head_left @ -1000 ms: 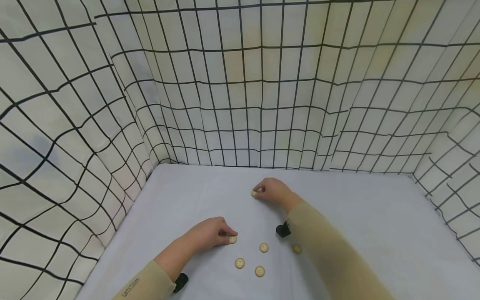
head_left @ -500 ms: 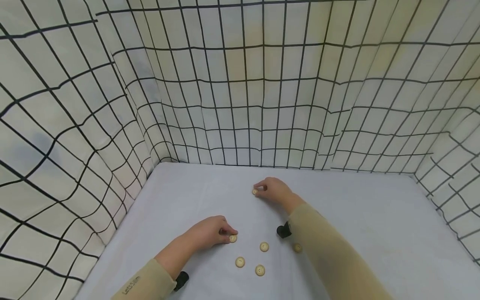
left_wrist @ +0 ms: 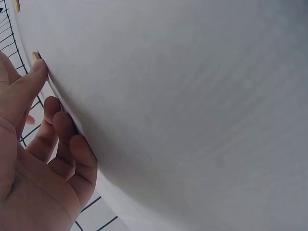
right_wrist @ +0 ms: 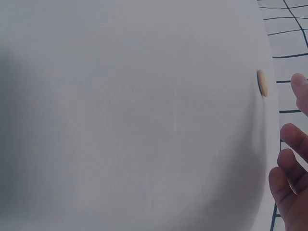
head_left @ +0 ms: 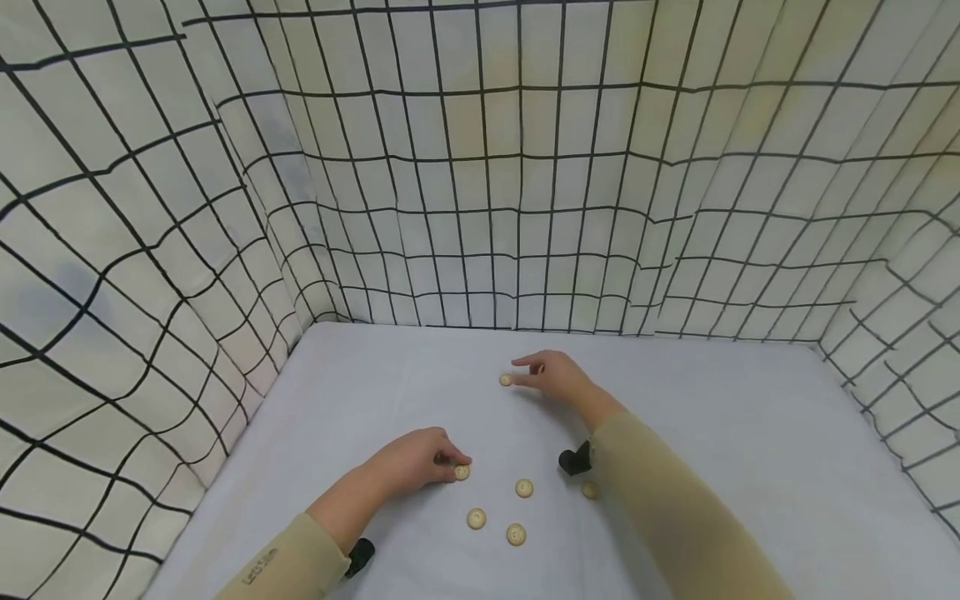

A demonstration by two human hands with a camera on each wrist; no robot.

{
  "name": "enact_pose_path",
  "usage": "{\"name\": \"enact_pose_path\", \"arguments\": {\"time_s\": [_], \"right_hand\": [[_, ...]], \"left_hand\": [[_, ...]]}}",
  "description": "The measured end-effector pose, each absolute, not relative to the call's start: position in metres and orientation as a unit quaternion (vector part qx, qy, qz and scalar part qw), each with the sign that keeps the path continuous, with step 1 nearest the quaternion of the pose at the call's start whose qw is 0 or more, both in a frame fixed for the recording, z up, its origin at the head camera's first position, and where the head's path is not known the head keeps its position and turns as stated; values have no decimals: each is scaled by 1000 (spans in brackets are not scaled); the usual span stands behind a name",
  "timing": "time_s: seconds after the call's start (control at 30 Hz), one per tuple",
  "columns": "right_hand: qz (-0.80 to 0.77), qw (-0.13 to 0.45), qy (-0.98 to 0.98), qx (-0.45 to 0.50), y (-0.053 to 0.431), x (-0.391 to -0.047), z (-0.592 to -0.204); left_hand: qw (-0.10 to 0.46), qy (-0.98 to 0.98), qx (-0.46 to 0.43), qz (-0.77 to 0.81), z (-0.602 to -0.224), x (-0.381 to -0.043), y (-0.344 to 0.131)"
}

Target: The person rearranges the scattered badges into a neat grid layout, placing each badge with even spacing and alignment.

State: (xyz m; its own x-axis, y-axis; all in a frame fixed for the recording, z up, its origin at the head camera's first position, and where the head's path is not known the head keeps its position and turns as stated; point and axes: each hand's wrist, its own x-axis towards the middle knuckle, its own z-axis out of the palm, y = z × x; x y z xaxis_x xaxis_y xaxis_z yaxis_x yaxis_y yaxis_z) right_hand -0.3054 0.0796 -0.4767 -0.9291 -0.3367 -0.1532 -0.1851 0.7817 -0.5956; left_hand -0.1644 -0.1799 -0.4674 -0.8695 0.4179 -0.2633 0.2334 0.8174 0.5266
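On the white surface lie several round, pale wooden buttons. My left hand (head_left: 411,460) pinches one button (head_left: 462,472) between thumb and index finger, down at the cloth. In the left wrist view only the button's edge (left_wrist: 36,56) shows past the thumb, and the other fingers are curled against the cloth. Farther back, my right hand (head_left: 561,379) is beside another button (head_left: 506,380), thumb and index finger spread apart. In the right wrist view this button (right_wrist: 262,83) lies flat, with a gap between it and the fingers.
Three more buttons lie nearer: one button (head_left: 524,488) in the middle, a second button (head_left: 476,518) front left and a third button (head_left: 516,534) at the front. Another button (head_left: 590,490) sits beside the right sleeve (head_left: 660,500). Black-grid white walls (head_left: 480,183) enclose the table (head_left: 750,433).
My right hand has let go of the far button, its fingers spreading and the hand drawing slightly right. The left hand keeps its pinch in the same place.
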Motion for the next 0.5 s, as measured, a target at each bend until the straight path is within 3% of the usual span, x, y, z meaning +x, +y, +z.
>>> {"name": "enact_pose_path", "arguments": {"time_s": [0.5], "right_hand": [[-259, 139, 934, -201, 129, -272, -456]], "left_hand": [[183, 941, 154, 240, -462, -160, -176]]}}
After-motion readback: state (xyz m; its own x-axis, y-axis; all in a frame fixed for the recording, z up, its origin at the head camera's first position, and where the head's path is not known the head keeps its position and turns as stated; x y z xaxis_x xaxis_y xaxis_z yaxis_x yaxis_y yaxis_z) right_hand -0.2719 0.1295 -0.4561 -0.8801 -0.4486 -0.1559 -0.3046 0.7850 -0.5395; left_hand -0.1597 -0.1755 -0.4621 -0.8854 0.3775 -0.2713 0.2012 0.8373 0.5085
